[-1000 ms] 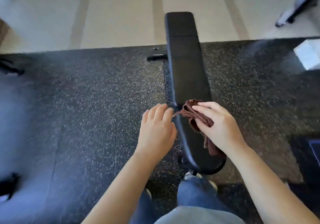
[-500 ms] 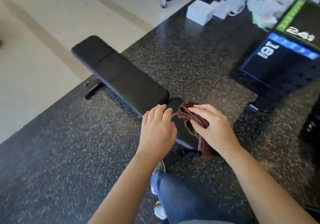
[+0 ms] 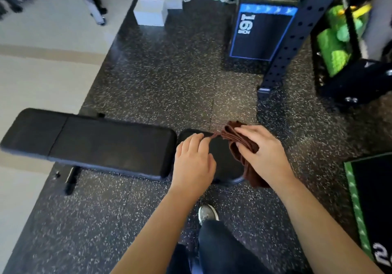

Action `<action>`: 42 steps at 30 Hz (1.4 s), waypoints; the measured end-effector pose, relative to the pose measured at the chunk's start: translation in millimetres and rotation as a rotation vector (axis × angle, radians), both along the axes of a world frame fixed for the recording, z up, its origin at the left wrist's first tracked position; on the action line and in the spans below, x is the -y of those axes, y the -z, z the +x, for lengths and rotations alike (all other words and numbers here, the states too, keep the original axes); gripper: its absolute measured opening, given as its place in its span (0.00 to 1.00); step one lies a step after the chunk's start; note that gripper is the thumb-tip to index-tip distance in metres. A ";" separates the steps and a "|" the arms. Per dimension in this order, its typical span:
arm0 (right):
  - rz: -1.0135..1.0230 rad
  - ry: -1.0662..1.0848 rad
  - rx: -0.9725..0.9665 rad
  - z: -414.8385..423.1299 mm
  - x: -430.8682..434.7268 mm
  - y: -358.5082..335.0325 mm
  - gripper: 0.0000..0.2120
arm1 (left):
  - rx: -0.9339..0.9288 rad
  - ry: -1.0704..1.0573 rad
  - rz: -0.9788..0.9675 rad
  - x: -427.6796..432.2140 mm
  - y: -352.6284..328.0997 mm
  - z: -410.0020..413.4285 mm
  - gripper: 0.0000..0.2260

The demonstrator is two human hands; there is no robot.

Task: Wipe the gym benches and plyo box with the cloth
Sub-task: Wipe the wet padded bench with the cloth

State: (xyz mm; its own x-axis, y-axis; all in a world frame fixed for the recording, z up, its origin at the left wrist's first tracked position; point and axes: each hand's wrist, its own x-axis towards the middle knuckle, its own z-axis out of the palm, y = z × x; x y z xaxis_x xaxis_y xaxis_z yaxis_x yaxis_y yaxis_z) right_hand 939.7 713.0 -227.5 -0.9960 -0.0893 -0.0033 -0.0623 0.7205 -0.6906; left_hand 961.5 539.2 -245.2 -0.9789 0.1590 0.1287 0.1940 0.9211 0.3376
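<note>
One black bench [image 3: 106, 144] lies across the middle left of the frame, its long pad to the left and its short seat pad at the right end. There is one brown cloth [image 3: 233, 138], bunched in folds and held over that seat pad at centre right; whether it touches the pad cannot be told. Two hands work it: the left hand [image 3: 194, 163] has its fingers curled and pinches a corner of the cloth, while the right hand [image 3: 265, 155] grips the folded bulk, with a tail hanging below the palm. Two plyo boxes show: the upper plyo box [image 3: 265, 19] near the top right, and the lower plyo box [image 3: 373, 199] cut off by the lower right edge. One white box [image 3: 149, 11] sits at the top centre, and one shoe [image 3: 207, 212] shows at the bottom centre.

Half a second ago the bench ran diagonally from the upper left; now it lies level. The lower plyo box has newly come into view. Both hands keep the same hold on the cloth.
</note>
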 end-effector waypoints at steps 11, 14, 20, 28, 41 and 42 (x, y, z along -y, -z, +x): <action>-0.018 0.536 0.066 65.0 40.5 37.5 0.16 | 0.104 0.313 0.136 46.2 51.0 -18.0 0.16; -0.023 0.686 0.074 85.5 54.8 66.2 0.16 | 0.094 0.464 0.110 54.5 78.4 -23.3 0.18; -0.143 0.929 0.108 107.7 63.4 145.3 0.14 | 0.204 0.676 0.019 34.0 159.4 -16.4 0.15; -0.422 1.270 0.030 104.8 21.9 270.5 0.14 | 0.162 0.760 -0.287 -28.0 292.5 -29.8 0.25; -0.669 1.212 -0.442 50.0 9.0 387.7 0.14 | -0.275 0.785 0.000 -38.4 371.6 -50.2 0.26; -0.640 1.187 -0.464 47.8 10.8 389.6 0.16 | -0.287 0.782 0.010 -38.0 371.7 -50.2 0.26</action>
State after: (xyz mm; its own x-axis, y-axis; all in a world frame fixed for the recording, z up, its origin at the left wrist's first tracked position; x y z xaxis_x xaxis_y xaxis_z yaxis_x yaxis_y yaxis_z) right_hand 987.5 702.2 -617.0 -0.3796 0.9232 0.0599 0.0411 0.0815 -0.9958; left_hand 911.3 577.1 -616.9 -0.5157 0.7768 0.3613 0.8562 0.4824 0.1849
